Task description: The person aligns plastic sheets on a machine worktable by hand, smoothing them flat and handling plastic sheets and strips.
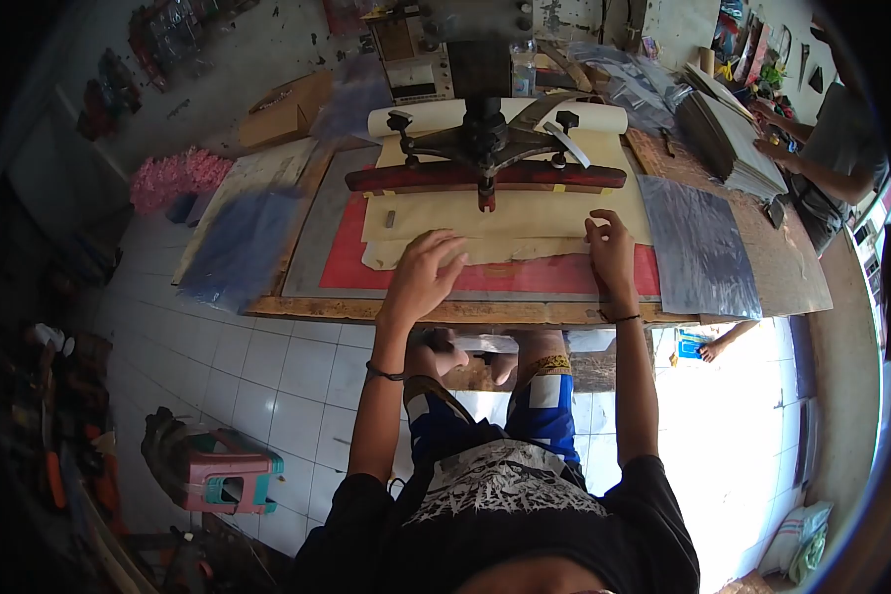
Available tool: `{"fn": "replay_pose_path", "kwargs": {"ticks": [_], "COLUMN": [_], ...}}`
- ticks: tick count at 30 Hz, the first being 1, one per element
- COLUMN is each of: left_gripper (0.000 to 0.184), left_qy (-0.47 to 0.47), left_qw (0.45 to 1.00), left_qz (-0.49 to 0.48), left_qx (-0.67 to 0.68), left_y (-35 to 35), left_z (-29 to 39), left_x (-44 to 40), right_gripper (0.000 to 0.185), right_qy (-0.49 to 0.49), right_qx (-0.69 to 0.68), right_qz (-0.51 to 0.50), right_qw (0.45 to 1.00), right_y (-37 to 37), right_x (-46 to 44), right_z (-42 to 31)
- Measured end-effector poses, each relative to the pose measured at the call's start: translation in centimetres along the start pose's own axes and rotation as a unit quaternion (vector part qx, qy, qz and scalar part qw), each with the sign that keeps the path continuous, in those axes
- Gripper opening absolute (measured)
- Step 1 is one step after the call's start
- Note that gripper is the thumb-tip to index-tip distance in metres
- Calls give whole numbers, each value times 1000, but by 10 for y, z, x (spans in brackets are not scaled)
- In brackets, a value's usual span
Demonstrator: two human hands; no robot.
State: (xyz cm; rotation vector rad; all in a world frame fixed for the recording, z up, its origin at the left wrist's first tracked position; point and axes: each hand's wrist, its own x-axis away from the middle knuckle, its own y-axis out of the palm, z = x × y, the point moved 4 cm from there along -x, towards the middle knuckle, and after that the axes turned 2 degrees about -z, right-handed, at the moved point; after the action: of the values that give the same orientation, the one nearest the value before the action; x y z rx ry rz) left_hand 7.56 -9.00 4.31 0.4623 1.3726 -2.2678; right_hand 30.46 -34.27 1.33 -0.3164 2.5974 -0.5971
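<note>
My left hand (428, 272) is over the front left of a cream sheet (485, 226), palm down, its thumb apart from the fingers, with nothing visible in it. Over the right front part of that sheet is my right hand (612, 255), fingers bent and thumb a little apart, also holding nothing that I can see. Whether either hand touches the sheet I cannot tell. Under the cream sheet lies a red sheet (554, 275). A small grey metal piece (390, 218) rests on the cream sheet. Beyond my hands, a long dark red bar (554, 176) hangs from a black press head (485, 134).
Clear plastic sheets (238, 247) lie at the table's left, and more plastic sheets (703, 243) at the right. A thick stack of sheets (728, 144) stands near another person (837, 148) at the right. A stool (233, 475) stands on the tiled floor.
</note>
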Motion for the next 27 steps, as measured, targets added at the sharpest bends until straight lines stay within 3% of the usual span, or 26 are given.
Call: {"fn": "replay_pose_path", "kwargs": {"ticks": [2,7,10,14,20,27], "left_gripper": [53,66,64,57,48,55], "left_qy": [6,-29,-31,7,-12,-14], "left_qw": [991,979,979,986,995,992], "left_qz": [-112,-167,-155,-64,7,-53], "left_qx": [-73,-115,-128,-155,-97,-110], "left_y": [26,36,39,39,28,27], "left_z": [-7,-18,-19,-14,-8,-8], "left_x": [5,-5,-6,-6,9,13], "right_gripper": [24,19,20,26,31,33], "right_qy": [-12,-144,-276,-233,-200,-183], "right_qx": [32,135,118,188,198,222], "right_qz": [12,59,-89,-134,-126,-106], "right_qw": [999,979,950,945,951,952], "right_y": [2,-18,-19,-13,-8,3], "right_x": [0,10,21,34,30,16], "right_z": [-5,-28,-34,-33,-22,2]}}
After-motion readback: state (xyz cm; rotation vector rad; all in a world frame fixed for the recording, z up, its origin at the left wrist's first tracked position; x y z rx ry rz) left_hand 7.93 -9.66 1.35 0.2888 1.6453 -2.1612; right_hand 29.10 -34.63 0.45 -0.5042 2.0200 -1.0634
